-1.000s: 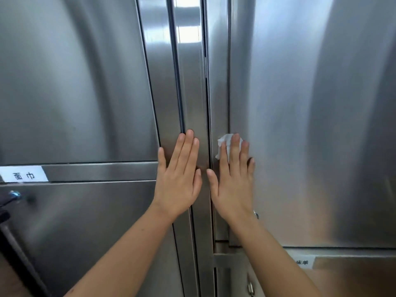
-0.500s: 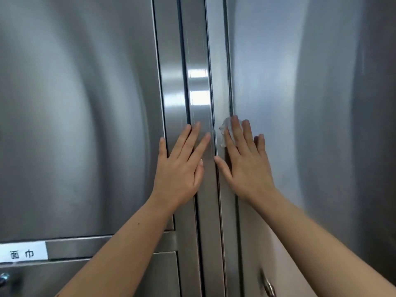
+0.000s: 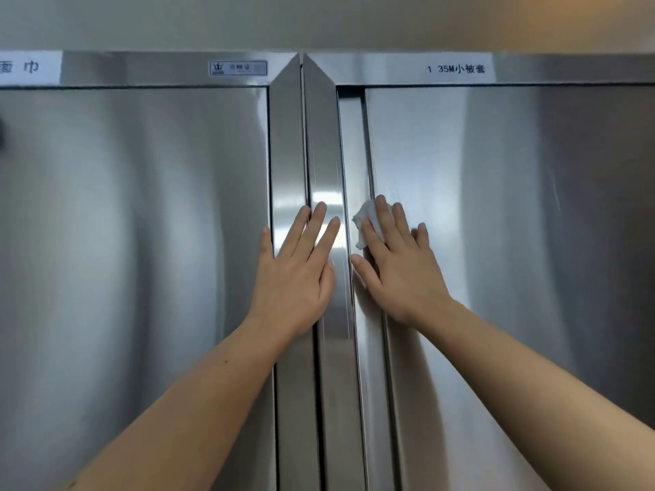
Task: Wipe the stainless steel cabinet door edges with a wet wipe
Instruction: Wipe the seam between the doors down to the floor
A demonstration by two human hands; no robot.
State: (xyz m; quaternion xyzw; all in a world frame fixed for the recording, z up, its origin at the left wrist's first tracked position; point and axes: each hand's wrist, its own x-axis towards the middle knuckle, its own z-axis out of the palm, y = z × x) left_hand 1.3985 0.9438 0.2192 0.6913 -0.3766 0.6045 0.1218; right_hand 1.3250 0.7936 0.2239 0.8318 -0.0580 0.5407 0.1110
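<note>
Both hands have travelled up the brushed stainless steel cabinet door edge [image 3: 354,154]: the right hand [image 3: 397,267], fingers flat, presses the crumpled white wet wipe [image 3: 365,221] against it, the left hand [image 3: 297,274] lies flat just left of it, so only its top stretch probably remains unwiped.

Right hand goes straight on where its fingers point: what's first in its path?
Right hand, flat on the wet wipe, points up and slightly left: it would first cross the door edge into the recessed strip, then likely meet the top rail. Step depth is unclear.
</note>
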